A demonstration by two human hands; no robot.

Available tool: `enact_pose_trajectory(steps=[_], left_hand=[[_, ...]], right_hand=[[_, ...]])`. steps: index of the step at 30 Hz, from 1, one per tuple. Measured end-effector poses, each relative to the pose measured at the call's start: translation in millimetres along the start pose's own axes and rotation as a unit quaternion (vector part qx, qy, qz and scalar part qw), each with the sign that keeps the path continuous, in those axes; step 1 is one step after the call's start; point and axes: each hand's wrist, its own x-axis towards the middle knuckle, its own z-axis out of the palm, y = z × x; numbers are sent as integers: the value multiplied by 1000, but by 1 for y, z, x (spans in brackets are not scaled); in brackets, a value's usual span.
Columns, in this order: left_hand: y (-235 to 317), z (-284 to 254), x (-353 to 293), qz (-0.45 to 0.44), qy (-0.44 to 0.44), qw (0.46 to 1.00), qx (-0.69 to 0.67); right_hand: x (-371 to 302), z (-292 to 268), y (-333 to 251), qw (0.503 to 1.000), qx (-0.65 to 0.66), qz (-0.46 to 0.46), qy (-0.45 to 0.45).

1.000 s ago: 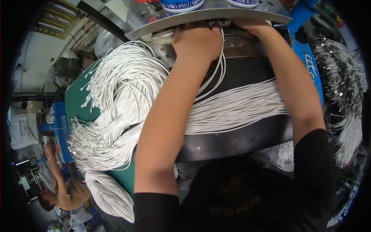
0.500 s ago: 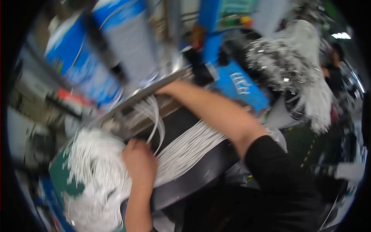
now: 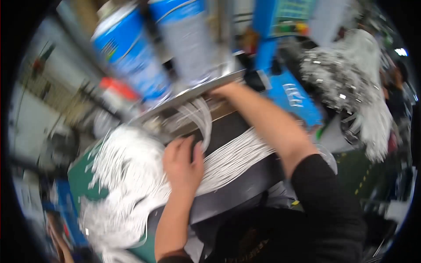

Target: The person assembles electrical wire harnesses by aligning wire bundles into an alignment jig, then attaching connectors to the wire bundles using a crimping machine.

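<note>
My left hand [image 3: 183,164] is over the work surface, thumb and fingers apart and nothing seen between them. It is beside a thick heap of white cables [image 3: 127,162] and close to the lower end of a few looped white strands [image 3: 202,120]. These strands hang from under a metal shelf [image 3: 188,96]. More white cables [image 3: 237,155] run in a straight band beneath my forearms. My right hand [image 3: 224,90] reaches in under the shelf edge. Its fingers are hidden there, so I cannot see what they touch.
Two blue-and-white spray cans [image 3: 131,52] stand on the shelf, with a red-topped item [image 3: 118,89] to their left. A blue machine part [image 3: 291,98] lies beyond my right forearm. Bundled white cables with metal ends [image 3: 346,83] hang at the right. Another person's arm [image 3: 59,236] shows at lower left.
The fingers of my left hand have spread apart and come off the looped strands. My right hand stays under the shelf. The whole scene has shifted rightward in view.
</note>
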Motion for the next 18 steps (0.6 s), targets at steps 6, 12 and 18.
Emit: enact_pose_trajectory(steps=[6,12,18], left_hand=[[-42,-25,-33,75,0,992,-99],[-57,-23,-45,62,11,992,-105],[-60,-21,-49,37,36,993,-110]], right_hand=[[-50,17,-76,984,-124,89,91],[-58,60,-76,965,-2,37,261],[-68,70,-74,950,-87,-16,299]])
